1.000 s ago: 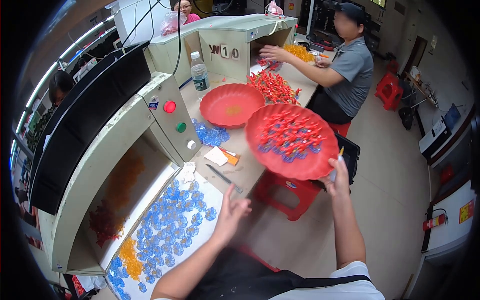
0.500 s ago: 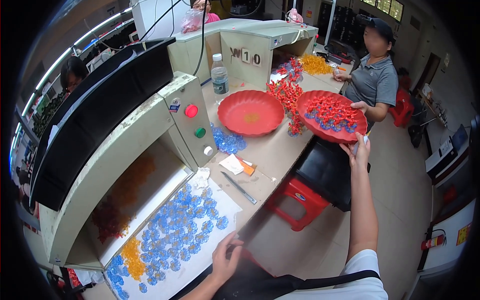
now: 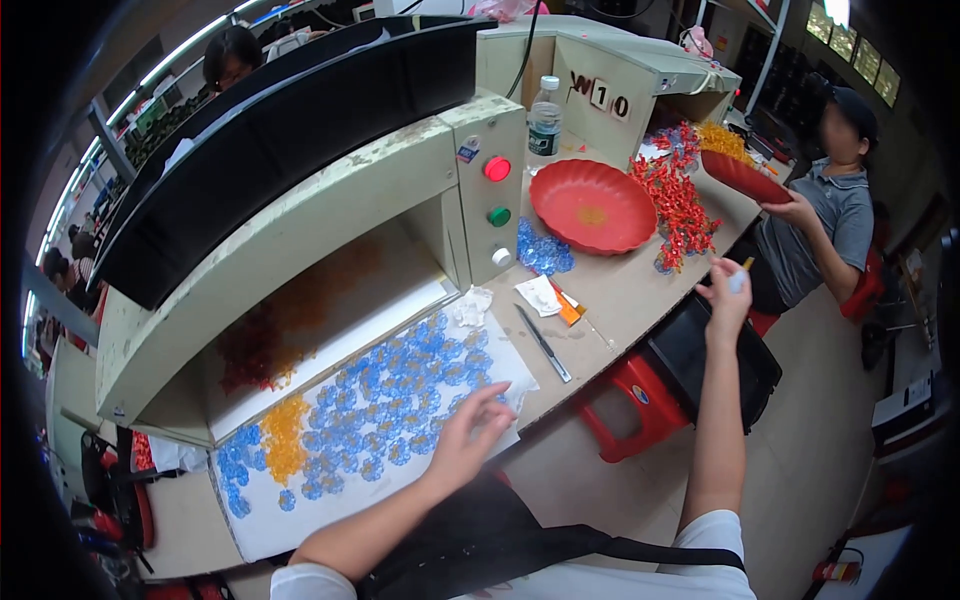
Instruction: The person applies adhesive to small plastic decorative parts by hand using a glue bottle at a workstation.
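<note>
My left hand (image 3: 468, 436) hovers at the near edge of a white sheet (image 3: 262, 535), fingers apart and holding nothing. On that sheet lie many translucent blue flower-shaped pieces (image 3: 395, 385) with yellowish centres, and a heap of small amber pieces (image 3: 286, 440). My right hand (image 3: 726, 300) is raised past the bench's right edge, near the red piece heap (image 3: 678, 205), its fingers loosely apart; something pale covers part of a finger. A co-worker (image 3: 825, 215) at the right holds a scalloped red dish (image 3: 742, 178), tilted so its contents are hidden.
Left of the bench top stands a machine (image 3: 480, 215) with coloured buttons and an open slot. Another red dish (image 3: 590, 210), a water bottle (image 3: 544, 120), blue pieces (image 3: 543, 250) and tweezers (image 3: 545, 345) lie on the bench. A red stool (image 3: 632, 400) and black tray (image 3: 715, 365) are below.
My right hand has let go of the red dish of red and blue pieces; the co-worker now holds it alone, farther away. My left hand has risen over the sheet's edge. The view has shifted left.
</note>
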`<move>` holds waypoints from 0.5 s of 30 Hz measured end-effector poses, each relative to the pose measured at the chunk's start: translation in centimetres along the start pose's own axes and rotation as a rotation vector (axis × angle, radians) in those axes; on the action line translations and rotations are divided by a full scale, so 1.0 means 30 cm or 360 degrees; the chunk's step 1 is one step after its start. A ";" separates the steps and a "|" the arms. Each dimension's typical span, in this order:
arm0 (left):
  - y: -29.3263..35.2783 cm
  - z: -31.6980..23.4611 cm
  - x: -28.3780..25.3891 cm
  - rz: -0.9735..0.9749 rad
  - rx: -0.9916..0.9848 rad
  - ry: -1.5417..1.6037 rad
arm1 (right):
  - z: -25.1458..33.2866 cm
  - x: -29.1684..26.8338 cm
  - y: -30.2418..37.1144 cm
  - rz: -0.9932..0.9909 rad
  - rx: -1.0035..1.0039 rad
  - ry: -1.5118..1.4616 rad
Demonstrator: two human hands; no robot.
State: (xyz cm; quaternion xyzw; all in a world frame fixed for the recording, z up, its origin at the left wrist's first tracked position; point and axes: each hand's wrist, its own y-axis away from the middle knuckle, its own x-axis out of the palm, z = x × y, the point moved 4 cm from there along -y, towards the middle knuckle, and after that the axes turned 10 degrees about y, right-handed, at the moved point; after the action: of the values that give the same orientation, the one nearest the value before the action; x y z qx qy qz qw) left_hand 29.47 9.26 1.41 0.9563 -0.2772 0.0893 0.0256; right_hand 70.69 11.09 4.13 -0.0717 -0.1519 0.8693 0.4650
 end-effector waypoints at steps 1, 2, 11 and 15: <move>-0.018 -0.013 0.006 -0.0027 -0.0003 0.0002 | 0.005 0.075 0.041 0.0128 0.0021 0.0089; -0.038 -0.024 0.028 0.0048 0.0006 0.0079 | 0.030 0.140 0.084 0.0254 -0.0050 0.0152; 0.170 0.040 -0.022 -0.0142 -0.0041 0.0040 | -0.132 0.463 0.066 0.0629 -0.0901 0.1286; 0.264 0.028 -0.116 -0.0377 0.0015 0.0034 | -0.080 0.385 0.026 0.0370 -0.1015 0.1107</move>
State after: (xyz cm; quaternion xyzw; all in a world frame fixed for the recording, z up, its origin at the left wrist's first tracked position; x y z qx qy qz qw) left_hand 22.49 4.32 -0.06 0.9814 -0.1617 0.0971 0.0344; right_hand 64.27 20.74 1.78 -0.5135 -0.2374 0.7501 0.3427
